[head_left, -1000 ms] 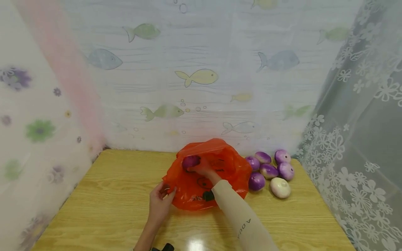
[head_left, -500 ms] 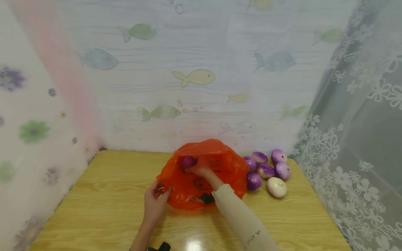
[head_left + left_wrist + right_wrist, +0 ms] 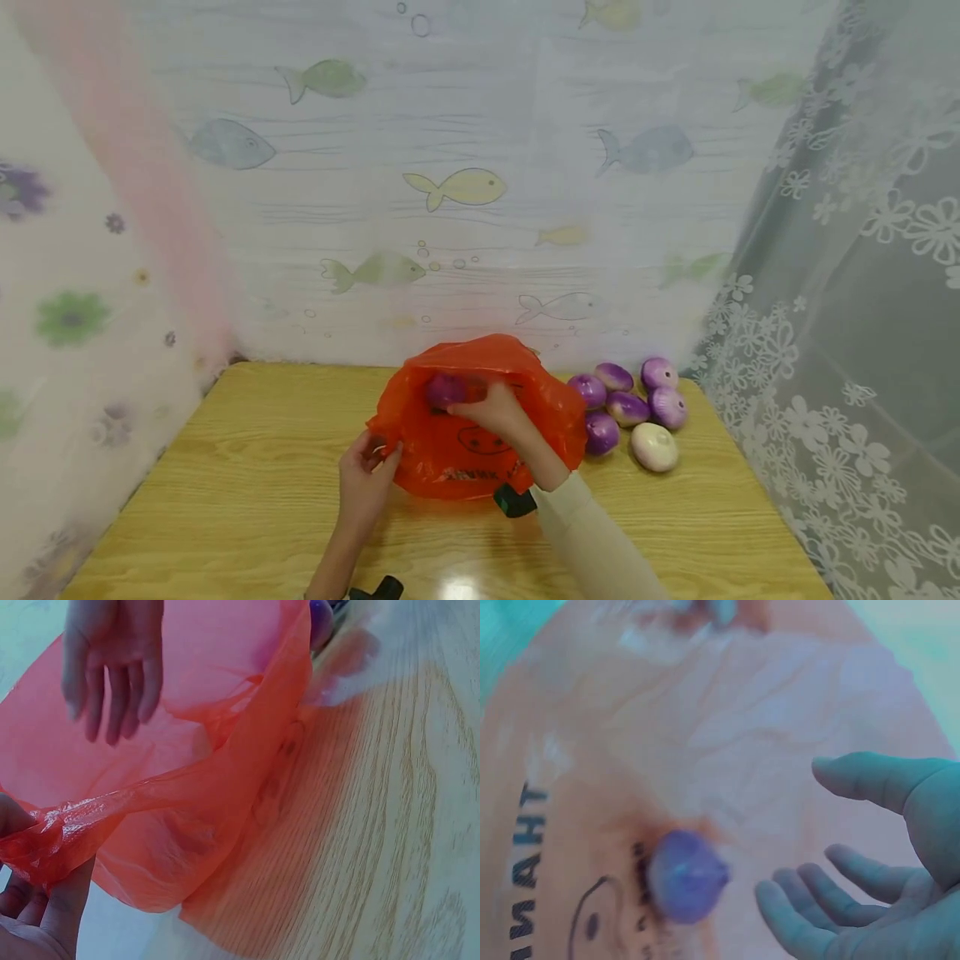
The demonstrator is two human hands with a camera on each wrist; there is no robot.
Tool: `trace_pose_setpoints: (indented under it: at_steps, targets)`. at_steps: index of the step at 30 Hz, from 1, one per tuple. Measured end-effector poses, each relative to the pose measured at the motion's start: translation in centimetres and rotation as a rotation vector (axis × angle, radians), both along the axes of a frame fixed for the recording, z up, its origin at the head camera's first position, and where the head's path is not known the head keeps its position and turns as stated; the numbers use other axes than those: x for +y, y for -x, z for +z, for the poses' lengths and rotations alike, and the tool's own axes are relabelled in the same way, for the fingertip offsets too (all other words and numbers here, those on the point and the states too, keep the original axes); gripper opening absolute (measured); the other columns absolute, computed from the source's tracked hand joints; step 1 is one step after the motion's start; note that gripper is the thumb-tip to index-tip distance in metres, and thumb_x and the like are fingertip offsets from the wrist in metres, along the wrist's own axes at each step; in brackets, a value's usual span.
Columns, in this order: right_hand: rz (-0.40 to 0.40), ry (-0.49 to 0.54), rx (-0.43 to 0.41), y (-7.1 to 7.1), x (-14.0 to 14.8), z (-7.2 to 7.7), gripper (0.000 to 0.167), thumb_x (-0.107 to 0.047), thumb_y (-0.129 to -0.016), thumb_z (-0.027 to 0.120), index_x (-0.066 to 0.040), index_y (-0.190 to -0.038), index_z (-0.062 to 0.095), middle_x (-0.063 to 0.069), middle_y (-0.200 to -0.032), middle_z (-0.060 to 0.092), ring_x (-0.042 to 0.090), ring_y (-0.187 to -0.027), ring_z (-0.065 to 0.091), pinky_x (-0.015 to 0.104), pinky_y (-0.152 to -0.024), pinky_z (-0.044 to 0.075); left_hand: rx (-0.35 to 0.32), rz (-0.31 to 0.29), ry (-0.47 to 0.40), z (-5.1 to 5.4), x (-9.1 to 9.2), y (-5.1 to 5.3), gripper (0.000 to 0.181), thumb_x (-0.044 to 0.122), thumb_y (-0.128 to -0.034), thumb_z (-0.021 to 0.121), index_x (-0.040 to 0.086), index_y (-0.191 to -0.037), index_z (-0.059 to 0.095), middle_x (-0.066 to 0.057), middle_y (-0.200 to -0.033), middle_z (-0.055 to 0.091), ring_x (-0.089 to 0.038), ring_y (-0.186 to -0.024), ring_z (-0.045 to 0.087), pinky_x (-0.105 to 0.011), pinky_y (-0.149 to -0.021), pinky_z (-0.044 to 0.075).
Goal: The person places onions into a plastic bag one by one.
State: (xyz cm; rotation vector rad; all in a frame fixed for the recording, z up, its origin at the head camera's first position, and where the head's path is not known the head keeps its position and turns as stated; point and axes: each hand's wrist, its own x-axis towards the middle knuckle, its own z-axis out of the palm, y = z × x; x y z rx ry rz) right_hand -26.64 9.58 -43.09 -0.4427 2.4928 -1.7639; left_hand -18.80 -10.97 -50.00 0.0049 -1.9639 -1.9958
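"Head view: what sits low in the middle?"

"A red bag (image 3: 427, 458), on the wooden table (image 3: 262, 467). It has black marks, and its mouth is wide."

"Where is the onion?"

"The purple onion (image 3: 446, 390) is in the bag, toward the left part of the mouth."

"What does the left hand (image 3: 363, 479) do?"

"It pinches the bag's left edge between thumb and fingers. The left wrist view shows that too, in the lower left corner."

"And the right hand (image 3: 498, 412)?"

"It reaches into the bag, just right of the onion. Look at the right wrist view: the hand is at the right side, with thumb and fingers apart. The onion is low down, left of the fingers, and a gap lies between them."

"Do the hands touch each other?"

"No, they are apart."

"What is right of the bag in the head view?"

"Six purple onions (image 3: 600, 433) in a bunch, and one pale onion (image 3: 655, 447) just below them."

"And up at the top?"

"A white sheet (image 3: 360, 167) with fish on it."
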Motion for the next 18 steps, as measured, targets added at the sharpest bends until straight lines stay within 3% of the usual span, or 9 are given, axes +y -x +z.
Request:
trace_pose_setpoints:
  at_steps: [6,10,14,18]
  targets:
    - [0.114,-0.075,0.004,-4.4,1.4,2.9,0.053,-0.017,-0.089,0.079,-0.009,-0.137,0.059,0.01,-0.135,0.061,0.034,-0.117,0.061,0.042,-0.094,0.057,-0.011,0.011,-0.002,0.2,0.0,0.0,0.023,-0.006,-0.0922,0.068,-0.008,-0.115,0.064,-0.008,-0.1,0.065,-0.007,-0.085,0.067,-0.016,-0.076,0.056]
    - [0.167,-0.023,-0.008,-7.3,2.7,4.8,0.051,-0.019,-0.092,0.077,-0.015,-0.139,0.059,0.006,-0.139,0.059,0.03,-0.12,0.061,0.04,-0.098,0.055,-0.028,0.012,0.014,0.3,-0.1,0.1,0.028,-0.004,-0.0932,0.068,-0.005,-0.121,0.064,-0.011,-0.106,0.065,-0.006,-0.087,0.067,-0.016,-0.078,0.055]
    - [0.121,0.012,0.039,-8.9,4.5,6.1,0.044,-0.022,-0.094,0.074,-0.018,-0.136,0.061,0.005,-0.136,0.06,0.025,-0.117,0.062,0.039,-0.098,0.055,-0.045,0.004,0.015,0.5,-0.2,0.1,0.029,-0.003,-0.0933,0.068,-0.005,-0.122,0.063,-0.01,-0.106,0.065,-0.006,-0.087,0.067,-0.016,-0.078,0.055]
    - [-0.007,0.039,0.15,-9.4,6.6,6.7,0.038,-0.02,-0.097,0.071,-0.012,-0.133,0.063,0.01,-0.129,0.064,0.024,-0.111,0.063,0.037,-0.096,0.054,-0.042,-0.004,0.007,0.7,-0.2,0.0,0.028,-0.005,-0.0916,0.069,-0.008,-0.118,0.062,-0.005,-0.101,0.063,-0.006,-0.084,0.067,-0.016,-0.075,0.056]
